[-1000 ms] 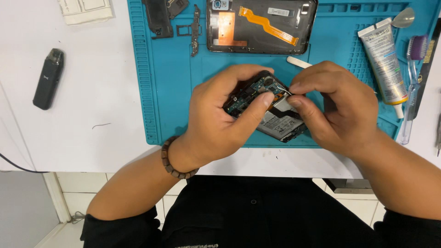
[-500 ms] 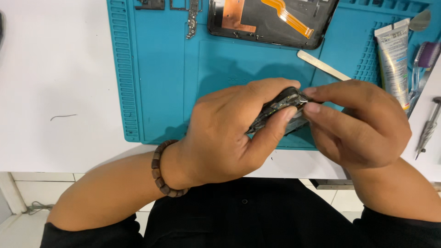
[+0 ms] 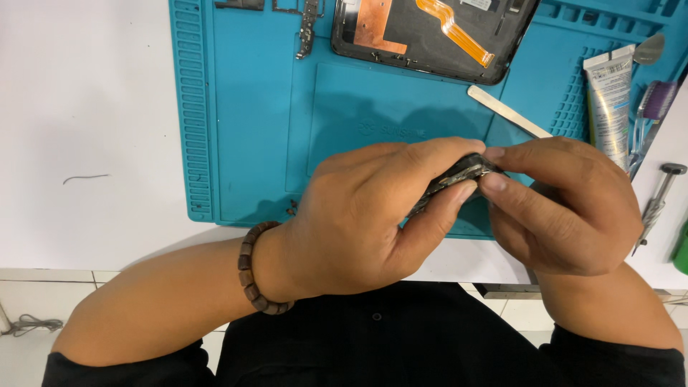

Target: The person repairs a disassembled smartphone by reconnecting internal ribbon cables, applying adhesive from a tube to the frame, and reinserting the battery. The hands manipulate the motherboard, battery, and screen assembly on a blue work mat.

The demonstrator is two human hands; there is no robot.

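Left hand (image 3: 365,215) wraps a dark circuit board (image 3: 453,179), seen edge-on, fingers over the top and thumb under, so it's closed on the part. Right hand (image 3: 566,208) meets it from the right, thumb and forefinger pinched narrow on the board's upper right tip; whether they grip a small piece there or just the board edge, can't tell, too small. Board's long axis runs diagonal, low at the left palm, rising toward the right fingertips, held in the air between the 2 hands, just above the near edge of the teal work mat (image 3: 251,143). Left hand carries most of it, right only touches the end. Beaded bracelet (image 3: 258,269) on the left wrist. Beyond the hands, farther up the mat: an opened phone body (image 3: 430,32) with an orange flex cable (image 3: 455,29). Just past the right knuckles, a flat pale pry stick (image 3: 509,111). Right of the right hand: a grey tube (image 3: 609,100), a purple-handled tool (image 3: 652,104) and a screwdriver (image 3: 659,197) on the white table (image 3: 86,107).
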